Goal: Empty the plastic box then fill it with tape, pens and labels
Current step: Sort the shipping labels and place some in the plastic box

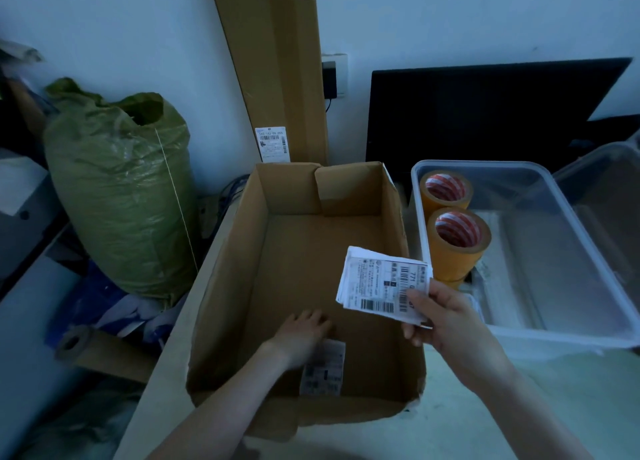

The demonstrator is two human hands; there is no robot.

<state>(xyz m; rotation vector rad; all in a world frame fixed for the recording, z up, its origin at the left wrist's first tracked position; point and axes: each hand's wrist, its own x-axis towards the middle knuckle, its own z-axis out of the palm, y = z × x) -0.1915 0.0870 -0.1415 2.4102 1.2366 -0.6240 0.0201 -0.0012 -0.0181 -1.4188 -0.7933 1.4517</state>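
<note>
Plastic box (588, 335): clear, open-topped, on the table at right, beside the cardboard box (221, 286). It lies just right of and beyond my right hand, well apart from my left.

Tape rolls: two, yellowish with red-and-white cores, standing in the left end of the plastic box. Far roll (445, 191) against the far-left corner; near roll (459, 241) just in front of it, close to the labels I hold.

Stack of labels (382, 283): white shipping slips with barcodes, held up over the right wall of the cardboard box, beside the plastic box's left rim.

Right hand (446, 321): thumb on top, fingers curled beneath, pinching the near-right corner of the stack.

Loose label (323, 369): one more white slip lying flat on the cardboard box floor, near end.

Left hand (303, 335): reaches down into the cardboard box, fingers bent against the floor, palm over the far edge of the loose label; whether it grips the slip I cannot tell.
</note>
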